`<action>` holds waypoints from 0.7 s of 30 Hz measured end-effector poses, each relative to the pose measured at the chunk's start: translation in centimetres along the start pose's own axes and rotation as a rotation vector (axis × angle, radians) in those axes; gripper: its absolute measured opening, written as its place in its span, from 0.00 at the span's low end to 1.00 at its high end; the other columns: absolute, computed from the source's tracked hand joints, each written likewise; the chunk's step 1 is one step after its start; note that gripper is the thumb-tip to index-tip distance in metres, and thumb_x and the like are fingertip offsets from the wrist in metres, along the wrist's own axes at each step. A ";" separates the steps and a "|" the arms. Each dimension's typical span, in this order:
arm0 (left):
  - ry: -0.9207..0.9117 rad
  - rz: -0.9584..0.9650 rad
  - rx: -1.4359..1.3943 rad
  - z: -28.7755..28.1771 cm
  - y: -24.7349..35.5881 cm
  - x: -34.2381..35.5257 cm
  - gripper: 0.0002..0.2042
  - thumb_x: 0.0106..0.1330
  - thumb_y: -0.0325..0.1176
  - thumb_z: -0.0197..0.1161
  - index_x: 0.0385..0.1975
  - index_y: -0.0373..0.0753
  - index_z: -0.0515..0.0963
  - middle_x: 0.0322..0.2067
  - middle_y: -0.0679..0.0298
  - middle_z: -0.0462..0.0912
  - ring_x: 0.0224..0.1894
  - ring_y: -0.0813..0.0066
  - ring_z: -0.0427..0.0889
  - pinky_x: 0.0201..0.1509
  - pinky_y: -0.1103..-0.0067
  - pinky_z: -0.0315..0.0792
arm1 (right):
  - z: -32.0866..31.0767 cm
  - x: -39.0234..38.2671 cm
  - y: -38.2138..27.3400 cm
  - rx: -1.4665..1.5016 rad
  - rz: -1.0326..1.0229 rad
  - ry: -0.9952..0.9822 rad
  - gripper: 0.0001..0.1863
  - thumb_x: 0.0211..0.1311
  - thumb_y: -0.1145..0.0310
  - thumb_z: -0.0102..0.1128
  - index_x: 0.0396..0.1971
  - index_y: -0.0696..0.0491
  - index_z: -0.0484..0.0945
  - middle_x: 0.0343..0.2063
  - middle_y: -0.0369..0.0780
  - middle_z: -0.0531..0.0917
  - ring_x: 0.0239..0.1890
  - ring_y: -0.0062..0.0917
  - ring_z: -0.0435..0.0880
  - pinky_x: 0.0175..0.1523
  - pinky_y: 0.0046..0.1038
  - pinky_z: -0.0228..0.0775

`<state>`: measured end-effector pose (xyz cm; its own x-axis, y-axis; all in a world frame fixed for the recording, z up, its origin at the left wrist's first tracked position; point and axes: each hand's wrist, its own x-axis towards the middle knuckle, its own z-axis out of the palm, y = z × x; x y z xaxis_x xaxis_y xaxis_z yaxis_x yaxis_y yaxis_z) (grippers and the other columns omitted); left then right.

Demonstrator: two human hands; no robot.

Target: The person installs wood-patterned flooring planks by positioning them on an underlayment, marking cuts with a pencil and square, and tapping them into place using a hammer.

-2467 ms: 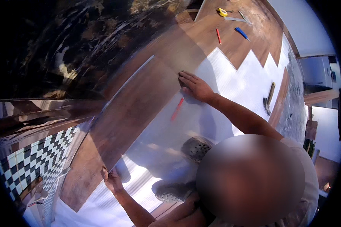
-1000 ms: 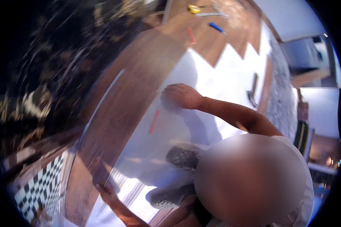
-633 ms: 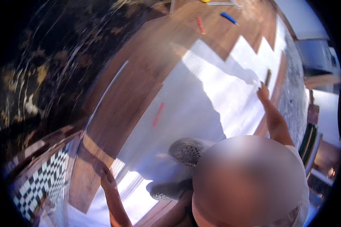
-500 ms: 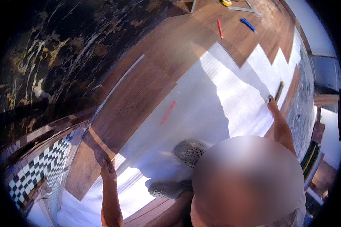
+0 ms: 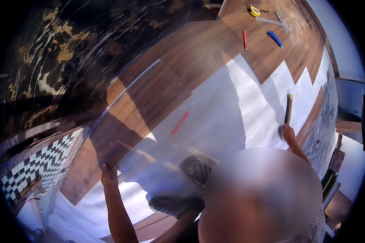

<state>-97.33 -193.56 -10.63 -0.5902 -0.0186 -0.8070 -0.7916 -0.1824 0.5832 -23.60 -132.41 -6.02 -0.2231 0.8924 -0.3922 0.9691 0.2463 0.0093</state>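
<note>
My right hand (image 5: 288, 133) is closed round a hammer (image 5: 288, 108) close to its metal head, and the wooden handle points away from me. It is over the white ribbed underlay (image 5: 215, 109). At the lower left, my left hand (image 5: 109, 175) grips the edge of a brown wood-look floor plank (image 5: 150, 93), with a fingertip on top and the other fingers partly hidden. That plank lies along the underlay, partly in shadow. Between my hands a red pencil (image 5: 180, 122) rests on the underlay.
Farther off on the laid planks lie another red pencil (image 5: 244, 39), a blue utility knife (image 5: 275, 39), a yellow tape measure (image 5: 254, 11) and a metal square (image 5: 269, 21). A dark marbled panel (image 5: 61, 52) stands at left. My grey perforated clogs (image 5: 196, 169) are on the underlay.
My right hand has drawn nearer with the hammer, whose handle now points more straight away. My left hand has shifted slightly left at the plank edge. The whole view has shifted a little.
</note>
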 end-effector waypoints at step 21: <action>0.076 0.080 0.054 1.7 -0.7 0.3 0.22 0.65 0.37 0.69 0.55 0.33 0.72 0.48 0.52 0.79 0.48 0.54 0.81 0.48 0.62 0.83 | -3.5 1.6 -15.2 -0.349 -0.907 0.134 0.04 0.50 0.75 0.55 0.26 0.54 0.78 0.32 0.44 0.82 0.36 0.39 0.82 0.40 0.36 0.77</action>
<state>-97.25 -191.79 -11.09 -0.6397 -0.1055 -0.7613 -0.7511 -0.1244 0.6484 -39.03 -133.40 -3.60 -0.8986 0.3400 -0.2774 0.3438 0.9383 0.0362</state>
